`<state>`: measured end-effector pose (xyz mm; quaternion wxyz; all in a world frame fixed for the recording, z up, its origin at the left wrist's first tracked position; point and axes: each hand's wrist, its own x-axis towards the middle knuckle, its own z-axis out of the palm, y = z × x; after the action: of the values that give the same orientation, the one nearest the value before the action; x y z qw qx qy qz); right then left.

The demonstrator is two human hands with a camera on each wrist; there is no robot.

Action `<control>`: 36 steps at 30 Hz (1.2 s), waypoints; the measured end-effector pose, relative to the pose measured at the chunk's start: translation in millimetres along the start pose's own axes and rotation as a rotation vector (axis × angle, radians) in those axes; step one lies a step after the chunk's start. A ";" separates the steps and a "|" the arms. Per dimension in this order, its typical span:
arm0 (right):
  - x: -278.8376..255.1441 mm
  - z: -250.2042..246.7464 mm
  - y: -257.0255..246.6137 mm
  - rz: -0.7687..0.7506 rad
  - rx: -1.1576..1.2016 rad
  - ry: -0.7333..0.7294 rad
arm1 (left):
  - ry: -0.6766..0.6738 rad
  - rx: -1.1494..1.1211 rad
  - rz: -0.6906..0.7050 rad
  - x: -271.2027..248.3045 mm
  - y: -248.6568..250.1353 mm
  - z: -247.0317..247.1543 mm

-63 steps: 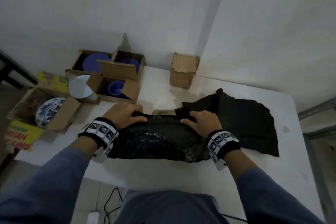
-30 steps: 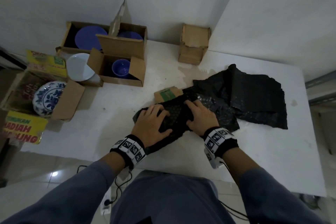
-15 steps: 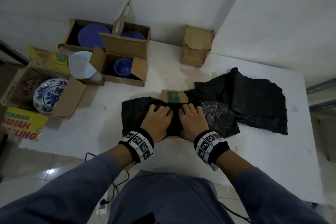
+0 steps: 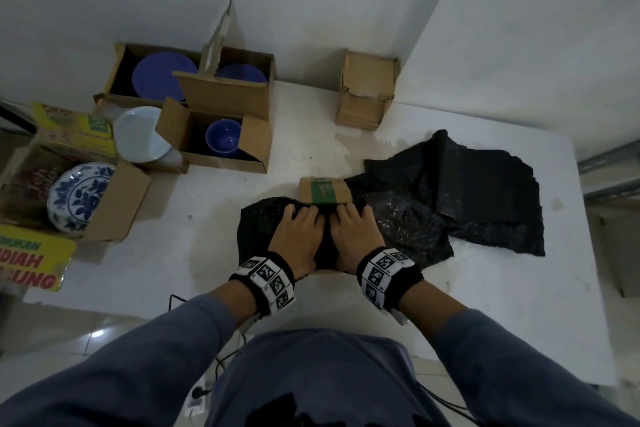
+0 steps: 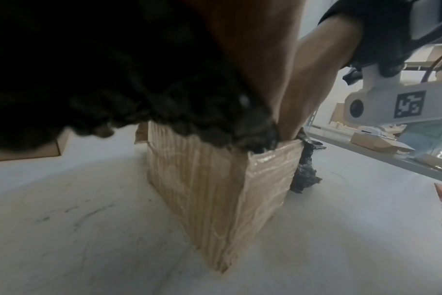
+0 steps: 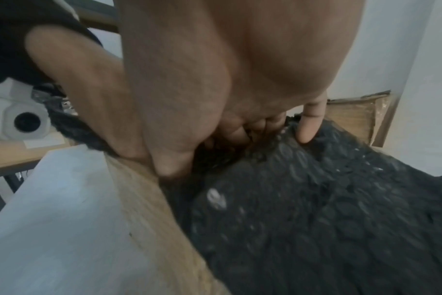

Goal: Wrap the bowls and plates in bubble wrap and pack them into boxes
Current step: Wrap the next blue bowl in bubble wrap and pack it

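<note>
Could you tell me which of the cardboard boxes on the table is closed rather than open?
The closed box in the far corner by the wall; the boxes to its left stand open, showing blue dishes.

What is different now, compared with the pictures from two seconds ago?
Both hands, left and right, came together from the ends of the black bubble wrap to its middle, pressing it into a small box. The open boxes with plates and bowls stayed put.

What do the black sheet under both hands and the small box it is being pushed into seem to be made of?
The black sheet looks like plastic bubble wrap: rows of round raised cells with glossy glints. The small box looks like corrugated cardboard, tan and ribbed; its shiny, wrinkled side may be clear tape or film. The left hand and right hand press the sheet down.
</note>
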<state>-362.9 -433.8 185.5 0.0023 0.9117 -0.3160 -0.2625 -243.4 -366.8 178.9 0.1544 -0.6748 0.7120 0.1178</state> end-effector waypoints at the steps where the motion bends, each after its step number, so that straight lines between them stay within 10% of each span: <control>1: 0.1 1.4 -0.5 0.000 0.005 -0.003 | 0.003 -0.002 0.008 0.5 -0.4 1.1; 15: -7.6 -2.3 -3.9 0.020 0.075 0.038 | 0.135 -0.060 0.085 -5.0 -10.6 -6.0; 36: 7.9 13.0 -9.5 0.077 0.237 0.004 | -0.012 0.050 -0.019 11.8 4.9 4.3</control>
<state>-358.4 -428.7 168.8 -0.0949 0.8932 -0.3798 -0.2212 -248.6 -375.8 170.3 0.1765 -0.6767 0.7073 0.1028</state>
